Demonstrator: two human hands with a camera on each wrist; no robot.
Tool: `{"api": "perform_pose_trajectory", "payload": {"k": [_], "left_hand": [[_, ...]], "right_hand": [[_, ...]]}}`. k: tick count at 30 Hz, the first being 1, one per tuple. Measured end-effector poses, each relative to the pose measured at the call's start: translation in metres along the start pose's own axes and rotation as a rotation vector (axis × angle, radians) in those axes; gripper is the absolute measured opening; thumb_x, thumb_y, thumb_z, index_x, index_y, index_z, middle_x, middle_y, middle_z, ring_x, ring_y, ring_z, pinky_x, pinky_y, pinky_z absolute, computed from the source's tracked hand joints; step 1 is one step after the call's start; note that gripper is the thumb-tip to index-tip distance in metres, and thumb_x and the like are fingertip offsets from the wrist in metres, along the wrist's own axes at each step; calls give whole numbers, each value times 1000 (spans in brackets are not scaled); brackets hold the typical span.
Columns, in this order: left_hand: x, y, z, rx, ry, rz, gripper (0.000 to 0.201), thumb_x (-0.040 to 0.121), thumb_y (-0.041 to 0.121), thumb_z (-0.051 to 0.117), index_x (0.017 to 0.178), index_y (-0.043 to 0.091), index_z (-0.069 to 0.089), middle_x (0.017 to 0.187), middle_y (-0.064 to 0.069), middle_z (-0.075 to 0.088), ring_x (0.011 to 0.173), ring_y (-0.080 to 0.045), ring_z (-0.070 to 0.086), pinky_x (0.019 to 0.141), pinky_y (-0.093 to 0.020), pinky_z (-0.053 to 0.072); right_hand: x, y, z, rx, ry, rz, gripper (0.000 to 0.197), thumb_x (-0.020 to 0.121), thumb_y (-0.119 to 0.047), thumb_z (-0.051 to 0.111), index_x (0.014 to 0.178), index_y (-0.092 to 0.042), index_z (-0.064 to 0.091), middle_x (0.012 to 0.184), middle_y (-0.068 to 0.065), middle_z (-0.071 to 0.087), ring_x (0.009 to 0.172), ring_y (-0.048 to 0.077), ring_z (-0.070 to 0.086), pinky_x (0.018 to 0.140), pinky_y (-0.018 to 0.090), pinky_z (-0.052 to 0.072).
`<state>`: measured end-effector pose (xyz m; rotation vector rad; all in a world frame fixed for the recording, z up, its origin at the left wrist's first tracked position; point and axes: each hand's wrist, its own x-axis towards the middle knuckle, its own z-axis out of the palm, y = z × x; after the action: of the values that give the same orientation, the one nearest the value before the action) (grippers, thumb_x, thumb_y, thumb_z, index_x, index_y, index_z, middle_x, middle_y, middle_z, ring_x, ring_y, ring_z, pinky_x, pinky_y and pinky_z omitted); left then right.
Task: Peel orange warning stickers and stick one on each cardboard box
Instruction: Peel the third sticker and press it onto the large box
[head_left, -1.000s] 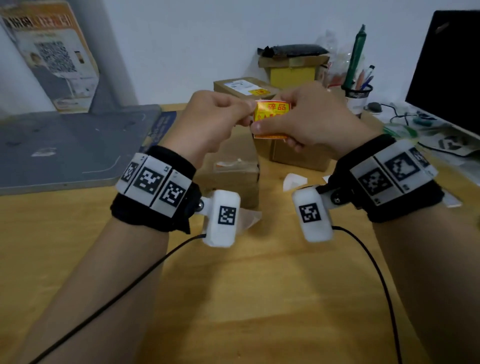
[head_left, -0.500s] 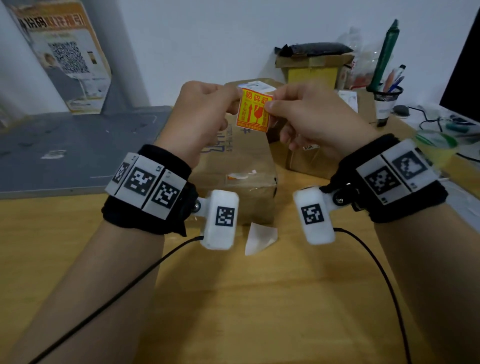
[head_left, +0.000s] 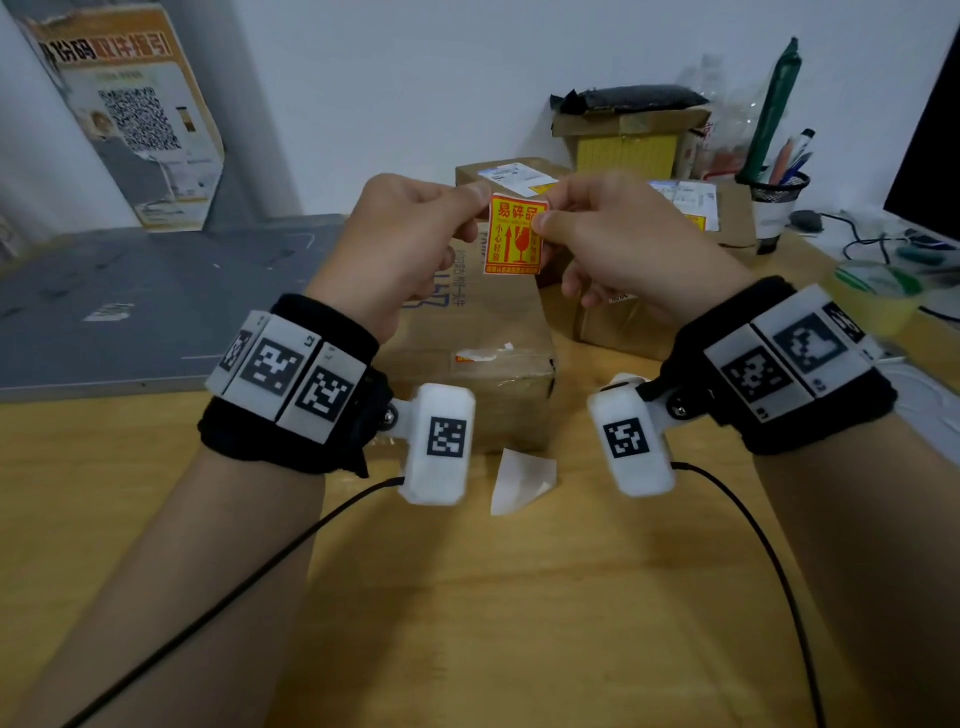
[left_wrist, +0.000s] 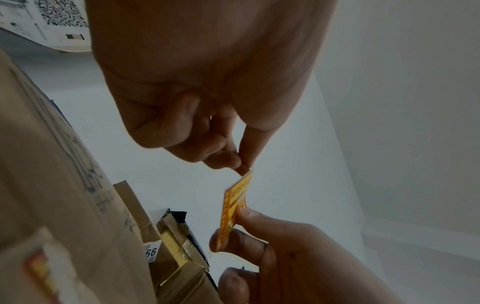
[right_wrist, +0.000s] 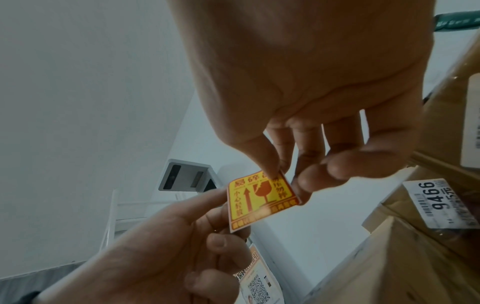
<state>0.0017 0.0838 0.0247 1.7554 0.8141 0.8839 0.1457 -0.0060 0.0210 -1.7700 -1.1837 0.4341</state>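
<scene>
Head view: the small orange and yellow square warning sticker (head_left: 514, 235) is held up in the air above the long brown cardboard box (head_left: 485, 332). The left hand (head_left: 395, 249) pinches its top left corner with thumb and fingers (left_wrist: 226, 159). The right hand (head_left: 618, 244) pinches its right edge the same way. In front of the box, a white scrap of backing paper (head_left: 522, 480) lies on the wooden table (head_left: 467, 597).
</scene>
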Motion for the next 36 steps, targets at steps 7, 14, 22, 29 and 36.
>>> {"api": "perform_pose_trajectory", "payload": {"k": [7, 14, 22, 29, 36], "left_hand": [[1, -2, 2, -35, -27, -17, 26, 98, 32, 60, 79, 16, 69, 72, 6, 56, 53, -8, 43, 36, -13, 26], [-1, 0, 2, -64, -15, -24, 28, 98, 36, 59, 79, 21, 72, 71, 10, 58, 55, -8, 46, 37, -13, 27], [1, -3, 1, -24, -33, -14, 27, 97, 34, 61, 75, 21, 69, 73, 11, 57, 57, -6, 46, 37, -15, 30], [2, -5, 2, -204, -131, -72, 23, 100, 27, 60, 79, 18, 68, 75, 5, 51, 56, -6, 44, 37, -16, 21], [1, -4, 7, -165, -136, -86, 25, 100, 24, 58, 80, 13, 66, 70, 3, 53, 56, -6, 42, 37, -17, 18]], "right_hand": [[0, 1, -3, 15, 2, 6, 24, 104, -20, 51, 82, -25, 58, 81, 2, 68, 43, 12, 54, 38, 22, 42], [0, 1, -5, -11, 8, 0, 21, 104, -21, 51, 87, -24, 62, 91, 5, 71, 47, 12, 57, 42, 25, 46], [1, 2, -5, -26, 8, -7, 17, 103, -21, 53, 91, -23, 64, 85, 3, 70, 43, 10, 57, 41, 24, 47], [2, 2, -3, -11, 13, -9, 22, 103, -22, 53, 83, -26, 61, 83, 3, 70, 43, 11, 57, 39, 23, 44], [1, 0, -1, -10, 25, -23, 22, 103, -21, 54, 82, -26, 59, 77, -1, 67, 41, 9, 56, 36, 21, 42]]}}
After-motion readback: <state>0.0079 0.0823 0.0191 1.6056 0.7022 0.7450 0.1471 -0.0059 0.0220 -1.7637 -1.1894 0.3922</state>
